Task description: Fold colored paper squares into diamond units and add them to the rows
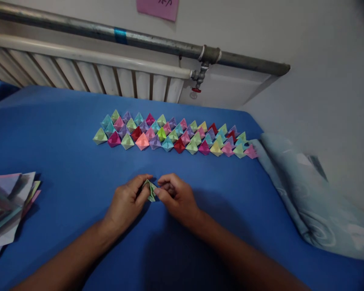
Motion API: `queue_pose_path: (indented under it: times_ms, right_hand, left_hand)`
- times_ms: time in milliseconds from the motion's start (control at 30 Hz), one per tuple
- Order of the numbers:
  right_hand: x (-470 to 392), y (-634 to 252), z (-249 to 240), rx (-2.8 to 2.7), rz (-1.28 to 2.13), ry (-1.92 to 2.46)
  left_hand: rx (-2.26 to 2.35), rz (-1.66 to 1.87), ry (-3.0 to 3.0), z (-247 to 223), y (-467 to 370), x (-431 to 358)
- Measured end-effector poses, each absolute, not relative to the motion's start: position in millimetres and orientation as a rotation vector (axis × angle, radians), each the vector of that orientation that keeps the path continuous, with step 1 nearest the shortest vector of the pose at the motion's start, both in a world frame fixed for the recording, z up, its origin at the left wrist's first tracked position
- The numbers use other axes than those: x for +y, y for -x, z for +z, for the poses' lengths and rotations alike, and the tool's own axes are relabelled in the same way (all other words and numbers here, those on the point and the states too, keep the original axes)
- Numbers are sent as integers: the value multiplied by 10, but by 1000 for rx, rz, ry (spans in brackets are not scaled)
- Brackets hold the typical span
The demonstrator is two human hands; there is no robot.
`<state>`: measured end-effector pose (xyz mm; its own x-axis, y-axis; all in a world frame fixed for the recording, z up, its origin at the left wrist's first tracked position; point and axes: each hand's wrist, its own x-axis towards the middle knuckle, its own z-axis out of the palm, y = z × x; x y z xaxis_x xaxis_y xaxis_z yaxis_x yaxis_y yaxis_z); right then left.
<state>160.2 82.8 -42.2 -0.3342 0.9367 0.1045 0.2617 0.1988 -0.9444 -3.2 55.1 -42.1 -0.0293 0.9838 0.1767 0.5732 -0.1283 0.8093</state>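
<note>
A small light-green folded paper (151,190), likely a paper boat in the making, is between my two hands above the blue surface. My left hand (128,199) pinches its left side with thumb and fingers. The thumb and curled fingers of my right hand (178,199) grip its right edge; the fingertips partly hide it. Beyond my hands stand several rows of small folded paper boats (142,141) in green, pink, purple, red, blue and yellow, set close together.
A stack of coloured paper sheets (10,210) lies at the left. A pale blue-green folded cloth (303,202) is bunched at the right. Behind the blue surface (63,133) are a white radiator (103,79), a metal pipe (164,44) and a red-handled valve (196,89).
</note>
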Motion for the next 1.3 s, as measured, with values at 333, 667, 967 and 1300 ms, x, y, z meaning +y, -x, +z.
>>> queue_pose_path:
  times_ms: [333, 667, 967, 1300]
  right_hand:
    - [852, -1595, -450, -2018, 953, 1080]
    - [862, -1595, -464, -2007, 931, 1101]
    - [844, -1587, -474, -2078, 902, 1108]
    - [831, -1651, -389, -1816, 1107, 1110]
  left_hand:
    - [1564, 987, -1817, -453, 16, 509]
    - [1597, 884, -1776, -356, -8, 507]
    - [1641, 921, -1774, -367, -47, 494]
    - [1571, 1022, -1272, -395, -38, 566]
